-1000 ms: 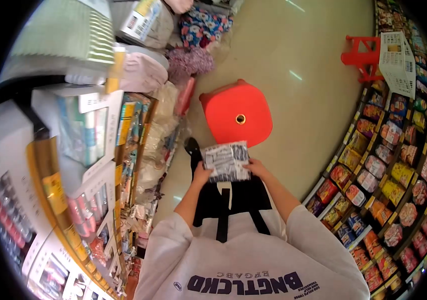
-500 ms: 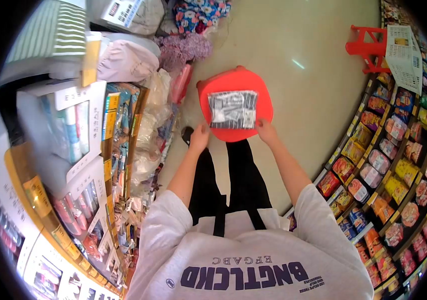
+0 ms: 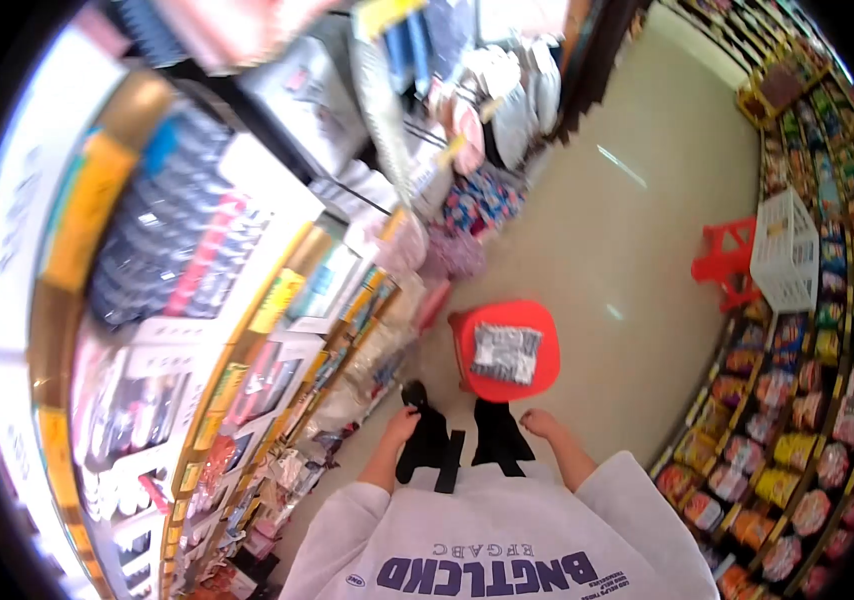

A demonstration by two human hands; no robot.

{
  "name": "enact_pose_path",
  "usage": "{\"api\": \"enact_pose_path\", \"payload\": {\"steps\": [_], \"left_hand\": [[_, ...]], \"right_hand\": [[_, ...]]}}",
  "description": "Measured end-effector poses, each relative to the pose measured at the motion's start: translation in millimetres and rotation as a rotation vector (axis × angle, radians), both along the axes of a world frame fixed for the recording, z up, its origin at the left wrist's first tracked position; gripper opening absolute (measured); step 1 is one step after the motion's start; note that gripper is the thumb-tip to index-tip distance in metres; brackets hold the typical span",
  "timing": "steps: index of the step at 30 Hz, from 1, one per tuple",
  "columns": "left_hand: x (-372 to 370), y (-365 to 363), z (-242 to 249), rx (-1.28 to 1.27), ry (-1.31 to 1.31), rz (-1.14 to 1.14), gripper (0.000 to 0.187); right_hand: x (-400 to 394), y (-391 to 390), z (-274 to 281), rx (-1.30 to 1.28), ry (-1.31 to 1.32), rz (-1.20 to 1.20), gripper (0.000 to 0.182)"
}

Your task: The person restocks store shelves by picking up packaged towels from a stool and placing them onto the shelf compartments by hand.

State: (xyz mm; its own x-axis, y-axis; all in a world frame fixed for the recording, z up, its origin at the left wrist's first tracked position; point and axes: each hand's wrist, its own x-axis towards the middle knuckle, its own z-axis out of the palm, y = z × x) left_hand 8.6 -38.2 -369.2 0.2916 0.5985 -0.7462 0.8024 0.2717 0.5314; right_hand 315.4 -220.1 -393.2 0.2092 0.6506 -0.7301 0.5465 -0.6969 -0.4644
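Observation:
A patterned grey-and-white packet in clear plastic wrap (image 3: 507, 353) lies flat on the seat of a red plastic stool (image 3: 544, 388), directly in front of me. My left hand (image 3: 404, 422) hangs beside my left leg, its fingers curled and nothing visible in them. Just below the stool's right front edge is my right hand (image 3: 539, 422), loosely closed, with no object showing in it. Neither hand touches the packet or the stool.
Shelves of packaged textiles (image 3: 162, 215) rise on my left. Bagged goods (image 3: 377, 340) line their base. On the right stand sloping shelves of snack packets (image 3: 787, 450), with a second red stool (image 3: 725, 262) and a white plastic basket (image 3: 785, 250) beside them. Tiled floor (image 3: 637, 200) runs ahead.
My hands have moved back from the stool's edges towards my legs. The camera has tilted up and turned left, bringing more shelving and aisle into view. The packet stays on the stool.

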Motion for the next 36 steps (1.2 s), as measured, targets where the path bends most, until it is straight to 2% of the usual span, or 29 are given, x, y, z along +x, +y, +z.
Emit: {"api": "enact_pose_path", "payload": {"steps": [4,5,6,7,8,9,10,11,12,13,15,16,18,20,21,23,26,28,30,32,36], "left_hand": [[-31.5,13.2,7.1,-0.048,-0.125,0.304,0.039],[-33.3,21.9,20.6,-0.013,-0.147,0.335,0.039],[-34.6,25.6,50.6,-0.062,-0.227,0.453,0.038],[-35.2,30.6,70.6,-0.115,-0.31,0.566,0.037],[-39.1,40.0,70.4,-0.088,-0.335,0.587,0.037],[-45.5,49.5,68.8,-0.045,-0.439,0.603,0.036],[-49.3,57.8,71.3,-0.002,-0.541,0.615,0.036],[-46.4,68.6,83.6,0.073,-0.614,0.602,0.036],[-35.5,79.2,132.8,0.143,-0.631,0.578,0.037],[-21.8,87.6,198.2,0.212,-0.646,0.553,0.037],[-3.9,104.7,277.4,0.266,-0.859,0.519,0.036],[-0.6,119.4,283.4,0.317,-0.989,0.455,0.034],[10.3,129.9,351.8,0.414,-1.101,0.381,0.034],[16.2,140.0,399.9,0.588,-1.183,0.249,0.036],[19.2,143.8,414.9,0.67,-1.157,0.277,0.039],[21.3,144.6,454.1,0.637,-1.314,0.351,0.048],[20.1,151.9,465.4,0.587,-1.419,0.448,0.056],[20.1,153.9,467.8,0.286,-1.577,0.584,0.055],[20.8,152.2,467.2,0.189,-1.64,0.627,0.054],[21.5,152.9,463.4,0.283,-1.622,0.663,0.053],[25.2,155.8,469.4,0.224,-1.687,0.687,0.053]], "right_hand": [[-0.5,41.0,14.6,-0.042,0.276,-0.153,0.032],[-2.3,62.7,38.8,-0.177,0.229,-0.152,0.033],[-4.7,81.3,61.8,-0.174,0.249,-0.185,0.032],[-7.5,98.3,64.5,-0.07,0.322,-0.217,0.031],[-10.5,115.3,70.2,0.031,0.398,-0.247,0.03],[-8.1,139.5,76.0,-0.045,0.447,-0.191,0.027],[-11.9,165.4,95.9,-0.025,0.436,-0.164,0.027],[-24.2,191.8,134.1,0.1,0.414,-0.11,0.026],[-36.7,219.2,162.8,0.224,0.395,-0.057,0.025],[-46.5,245.1,178.1,0.315,0.515,-0.107,0.025],[-69.2,294.7,228.0,0.483,0.669,-0.124,0.028],[-83.1,310.4,274.4,0.559,0.701,-0.094,0.03],[-108.8,325.2,361.7,0.695,0.912,-0.068,0.029],[-121.0,334.2,416.6,0.761,1.035,0.017,0.028],[-126.2,336.1,439.4,0.794,1.089,0.041,0.029],[-134.1,337.2,473.3,0.859,1.197,0.055,0.034],[-140.7,346.3,495.8,0.96,1.274,-0.043,0.042],[-138.7,351.5,499.0,0.926,1.313,-0.036,0.047],[-141.8,353.7,499.2,0.93,1.315,-0.073,0.052],[-144.8,354.7,494.0,0.902,1.353,-0.087,0.054],[-145.4,359.4,494.5,0.907,1.394,-0.098,0.046]]}}
